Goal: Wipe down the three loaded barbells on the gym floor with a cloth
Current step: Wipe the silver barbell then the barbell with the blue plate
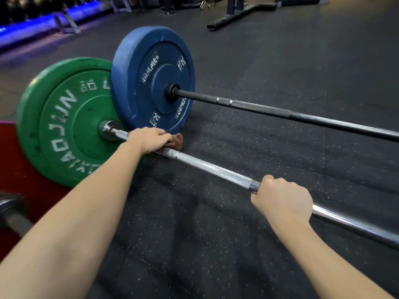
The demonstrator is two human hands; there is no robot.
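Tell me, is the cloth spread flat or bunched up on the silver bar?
Bunched up. The brown cloth shows as a crumpled wad under the left hand on the silver bar.

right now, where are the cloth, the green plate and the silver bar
cloth (177, 140): head view, on the brown fold that shows.
green plate (71, 128): head view, on its flat face, left of the hub.
silver bar (216, 170): head view, on the knurled stretch.
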